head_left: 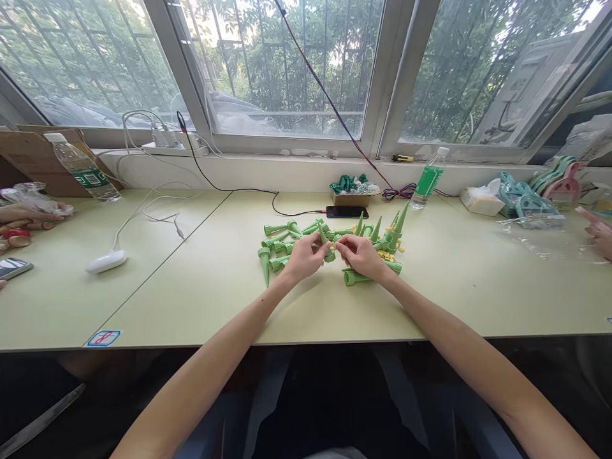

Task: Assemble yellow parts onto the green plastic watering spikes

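Note:
My left hand (306,256) is closed on a green plastic watering spike (329,256), held a little above the table with its point up. My right hand (361,255) is closed in a pinch on a small yellow plastic valve (333,246), which meets the side of that spike; whether it sits in it I cannot tell. Left of my hands lies a loose pile of green spikes (275,242). Beyond my right hand several spikes (398,231) with yellow parts stand or lean together. Small yellow pieces (386,256) lie among them, and another spike (356,277) lies nearest me.
Behind the spikes lie a black phone (347,211) on a cable and a small cardboard box (354,199). A water bottle (429,178) stands at back right, near a tissue pack (482,197) and plastic hangers (528,197). Other people's hands (600,233) show at both sides.

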A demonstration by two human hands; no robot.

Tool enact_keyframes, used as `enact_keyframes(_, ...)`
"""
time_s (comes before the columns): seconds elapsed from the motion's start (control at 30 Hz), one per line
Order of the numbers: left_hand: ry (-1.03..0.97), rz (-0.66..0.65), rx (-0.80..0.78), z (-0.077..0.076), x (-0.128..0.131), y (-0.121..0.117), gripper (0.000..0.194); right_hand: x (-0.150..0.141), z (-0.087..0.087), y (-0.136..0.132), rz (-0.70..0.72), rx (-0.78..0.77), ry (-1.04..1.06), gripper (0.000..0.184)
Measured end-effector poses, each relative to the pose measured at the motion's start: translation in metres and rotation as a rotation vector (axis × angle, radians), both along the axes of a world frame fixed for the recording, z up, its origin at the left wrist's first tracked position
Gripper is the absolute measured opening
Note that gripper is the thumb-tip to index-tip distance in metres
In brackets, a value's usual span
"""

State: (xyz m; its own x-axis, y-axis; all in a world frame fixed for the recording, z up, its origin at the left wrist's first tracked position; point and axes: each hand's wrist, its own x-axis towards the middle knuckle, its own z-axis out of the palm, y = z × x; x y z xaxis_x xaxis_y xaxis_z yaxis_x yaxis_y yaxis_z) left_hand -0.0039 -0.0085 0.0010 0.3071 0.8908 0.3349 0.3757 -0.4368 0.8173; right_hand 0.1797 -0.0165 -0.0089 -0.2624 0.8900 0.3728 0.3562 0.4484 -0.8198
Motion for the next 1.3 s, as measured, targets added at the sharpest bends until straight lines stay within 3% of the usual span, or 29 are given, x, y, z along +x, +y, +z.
enact_keyframes(0.47, 0.008, -0.035, 0.032, 0.0008, -0.0002, -0.0004, 0.023, 0.0011, -0.0021, 0.0018, -0.086, 0.055, -0.111, 0.051)
enact_keyframes(0.93, 0.024, 0.02, 0.024, 0.0021, 0.0001, -0.0009, 0.025, 0.0008, -0.0007, 0.0001, -0.036, 0.06, -0.034, 0.025)
enact_keyframes(1.3, 0.021, -0.018, 0.047, -0.0003, -0.0004, 0.001, 0.024, 0.0012, -0.0008, 0.0008, -0.067, 0.056, -0.087, 0.047)
